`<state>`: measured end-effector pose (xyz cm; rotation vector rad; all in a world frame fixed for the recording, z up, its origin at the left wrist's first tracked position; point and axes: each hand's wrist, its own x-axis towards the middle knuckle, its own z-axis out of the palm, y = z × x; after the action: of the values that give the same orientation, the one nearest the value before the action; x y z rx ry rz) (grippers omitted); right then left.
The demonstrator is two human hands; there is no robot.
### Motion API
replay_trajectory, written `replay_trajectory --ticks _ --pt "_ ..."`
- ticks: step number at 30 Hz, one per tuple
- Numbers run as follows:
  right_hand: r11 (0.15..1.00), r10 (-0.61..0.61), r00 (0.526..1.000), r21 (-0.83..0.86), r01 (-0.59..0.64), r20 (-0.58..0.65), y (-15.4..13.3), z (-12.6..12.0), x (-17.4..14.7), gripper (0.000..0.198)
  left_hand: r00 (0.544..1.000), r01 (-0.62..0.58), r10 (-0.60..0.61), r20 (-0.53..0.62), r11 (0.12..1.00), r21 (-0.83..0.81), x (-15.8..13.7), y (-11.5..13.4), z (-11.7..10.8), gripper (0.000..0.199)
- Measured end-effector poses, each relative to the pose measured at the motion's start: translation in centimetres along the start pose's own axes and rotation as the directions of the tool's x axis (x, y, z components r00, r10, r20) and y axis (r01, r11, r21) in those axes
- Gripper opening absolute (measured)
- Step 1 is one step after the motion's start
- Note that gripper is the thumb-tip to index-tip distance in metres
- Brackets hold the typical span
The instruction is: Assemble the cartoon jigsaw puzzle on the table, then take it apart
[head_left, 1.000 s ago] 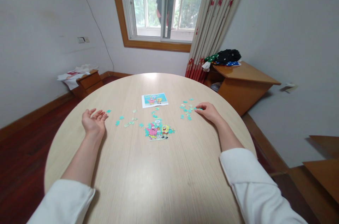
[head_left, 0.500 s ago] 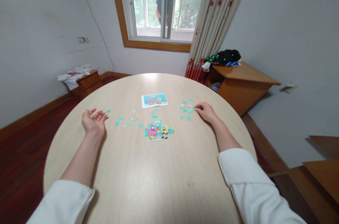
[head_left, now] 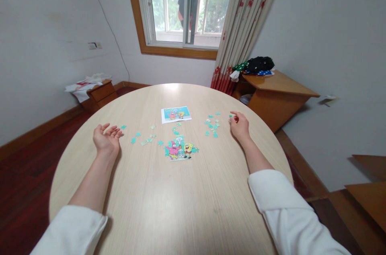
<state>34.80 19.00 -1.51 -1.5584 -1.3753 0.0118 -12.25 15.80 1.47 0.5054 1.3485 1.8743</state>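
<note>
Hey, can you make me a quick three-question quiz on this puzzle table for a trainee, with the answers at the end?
1. True or false: the left hand is turned palm up.
2. Which lies farther from the person: (a) the partly joined puzzle or (b) the printed picture?
3. Fill in: the densest cluster of loose pieces is nearer to the ____ hand.

Key: 1. True; its fingers are loosely curled. 2. b; it lies on the table, toward the window. 3. Right; the right hand is just beside that cluster.
</note>
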Motion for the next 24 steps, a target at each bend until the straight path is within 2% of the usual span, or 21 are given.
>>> replay_trajectory --ticks 2,4,8,12,15,19,22,24 --pt "1.0 0.005 1.0 0.022 -0.005 -0.028 0.0 0.1 0.1 0.026 0.999 0.032 -0.033 -0.023 0.998 -0.049 -0.3 0.2 0.2 0.018" --pt "0.988 0.088 0.996 0.13 -0.085 -0.016 0.0 0.5 0.1 0.027 0.997 0.059 -0.064 -0.048 0.993 -0.102 -0.9 0.6 0.5 0.018" --pt "0.878 0.277 0.96 0.395 -0.272 0.044 -0.3 1.2 0.1 0.031 0.992 0.084 -0.097 -0.076 0.983 -0.163 -1.7 1.2 1.0 0.02" --pt "0.815 0.34 0.934 0.46 -0.352 0.111 -0.7 1.3 0.1 0.028 0.991 0.1 -0.113 -0.073 0.981 -0.169 -2.1 1.5 1.1 0.02" --pt "0.819 0.31 0.934 0.449 -0.357 0.177 -0.9 1.1 0.0 0.03 0.99 0.111 -0.123 -0.069 0.98 -0.167 -2.1 1.5 1.1 0.021" --pt "0.911 0.228 0.93 0.275 -0.308 0.288 -0.8 0.9 0.0 0.027 0.99 0.116 -0.128 -0.062 0.978 -0.173 -2.0 1.5 1.1 0.02" --pt "0.966 0.187 0.933 0.114 -0.231 0.309 -0.6 1.0 0.0 0.027 0.991 0.113 -0.125 -0.058 0.979 -0.171 -1.9 1.5 1.0 0.02" --pt "0.987 0.109 0.937 0.074 -0.141 0.331 -0.5 0.9 0.0 0.025 0.991 0.114 -0.125 -0.057 0.979 -0.17 -1.9 1.4 1.0 0.019"
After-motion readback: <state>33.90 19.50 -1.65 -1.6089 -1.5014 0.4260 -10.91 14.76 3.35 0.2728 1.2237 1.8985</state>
